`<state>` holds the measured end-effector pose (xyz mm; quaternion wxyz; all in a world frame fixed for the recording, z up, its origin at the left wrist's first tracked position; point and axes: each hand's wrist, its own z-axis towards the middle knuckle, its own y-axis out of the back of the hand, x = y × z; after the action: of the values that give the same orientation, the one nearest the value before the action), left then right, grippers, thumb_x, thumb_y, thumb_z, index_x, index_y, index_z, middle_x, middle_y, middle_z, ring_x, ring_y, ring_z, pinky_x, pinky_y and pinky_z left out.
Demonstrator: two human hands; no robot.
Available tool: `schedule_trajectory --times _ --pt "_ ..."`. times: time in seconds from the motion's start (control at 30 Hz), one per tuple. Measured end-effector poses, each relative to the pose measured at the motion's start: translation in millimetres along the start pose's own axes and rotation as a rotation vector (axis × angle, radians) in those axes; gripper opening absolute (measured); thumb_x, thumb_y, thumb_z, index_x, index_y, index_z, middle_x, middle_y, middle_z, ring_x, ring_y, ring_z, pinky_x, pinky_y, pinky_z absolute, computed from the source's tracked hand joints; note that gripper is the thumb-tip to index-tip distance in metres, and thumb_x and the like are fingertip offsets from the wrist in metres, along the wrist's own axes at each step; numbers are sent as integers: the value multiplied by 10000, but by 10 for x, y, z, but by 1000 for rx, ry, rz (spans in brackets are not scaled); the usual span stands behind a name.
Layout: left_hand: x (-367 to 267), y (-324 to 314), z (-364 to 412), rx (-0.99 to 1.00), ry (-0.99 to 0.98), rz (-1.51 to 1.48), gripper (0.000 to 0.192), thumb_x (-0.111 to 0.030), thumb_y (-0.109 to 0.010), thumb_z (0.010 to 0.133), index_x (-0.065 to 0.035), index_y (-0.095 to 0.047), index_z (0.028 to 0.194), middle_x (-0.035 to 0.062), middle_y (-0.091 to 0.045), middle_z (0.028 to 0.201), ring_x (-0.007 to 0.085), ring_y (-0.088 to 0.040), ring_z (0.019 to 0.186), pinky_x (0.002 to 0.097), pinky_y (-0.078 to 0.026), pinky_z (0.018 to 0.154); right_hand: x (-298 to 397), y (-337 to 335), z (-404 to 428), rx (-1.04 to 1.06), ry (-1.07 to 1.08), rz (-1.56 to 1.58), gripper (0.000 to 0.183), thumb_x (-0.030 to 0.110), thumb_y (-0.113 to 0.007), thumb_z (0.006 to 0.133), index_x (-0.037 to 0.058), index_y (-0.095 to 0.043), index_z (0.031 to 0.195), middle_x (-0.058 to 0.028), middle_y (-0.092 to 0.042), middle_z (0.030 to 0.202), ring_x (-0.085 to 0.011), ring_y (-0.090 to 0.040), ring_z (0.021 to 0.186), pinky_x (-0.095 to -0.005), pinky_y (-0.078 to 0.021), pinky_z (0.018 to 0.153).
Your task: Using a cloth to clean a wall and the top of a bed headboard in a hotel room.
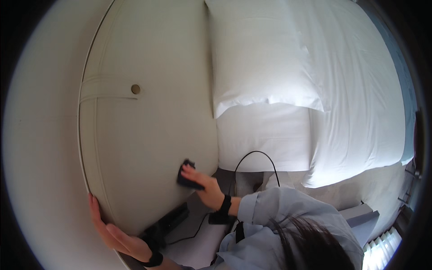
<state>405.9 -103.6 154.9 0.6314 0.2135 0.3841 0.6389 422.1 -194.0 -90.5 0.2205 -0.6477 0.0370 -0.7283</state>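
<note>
My right hand point(204, 185) presses a dark, blurred object, perhaps a folded cloth point(186, 177), against the lower part of a cream padded headboard point(152, 118). Fingers spread over that object, and a black band circles the wrist. My left hand point(118, 236) rests at the headboard's outer edge beside the wall, thumb and fingers apart, holding nothing; it wears a black band too. A round button point(135, 89) fastens a strap on the headboard.
A white pillow point(263, 64) and white bedding point(357, 84) lie right of the headboard. A black cable point(255, 151) arches near the mattress. Below the headboard are a black device point(168, 219) with a cord and a pale surface point(197, 246). The wall point(47, 128) runs along the left.
</note>
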Motion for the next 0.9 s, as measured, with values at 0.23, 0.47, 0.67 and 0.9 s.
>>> schedule_trajectory --times 0.23,0.47,0.67,0.9 --pt "141 34 -15 19 -111 -34 497 -276 -340 1056 83 -528 1345 215 -558 1382 337 -522 1290 398 -372 1097 -357 103 -1052 634 -269 -11 501 -23 -581 846 124 -604 1324 -153 -633 1293 -339 -604 1191 -388 -467 1055" --pt "131 87 -30 10 -98 -104 432 -234 -403 1061 48 -538 1359 155 -573 1377 247 -532 1267 330 -366 1089 -468 843 67 -545 -286 -205 293 213 -641 947 -58 -632 1058 -166 -718 888 -217 -685 787 -355 -523 720" --pt "78 67 -2 13 -134 -92 437 -240 -395 1060 35 -533 1371 154 -582 1368 237 -567 1216 319 -410 1037 -834 -47 574 -477 -384 -61 354 185 -582 979 12 -586 1287 -211 -653 1196 -321 -619 1109 -366 -466 963" --pt "146 62 11 -27 -167 -145 450 -244 -370 1055 48 -536 1354 183 -606 1323 309 -596 1161 349 -447 973 735 -553 886 -294 140 35 445 148 -555 990 49 -476 1417 -244 -451 1473 -383 -372 1416 -393 -328 1143"
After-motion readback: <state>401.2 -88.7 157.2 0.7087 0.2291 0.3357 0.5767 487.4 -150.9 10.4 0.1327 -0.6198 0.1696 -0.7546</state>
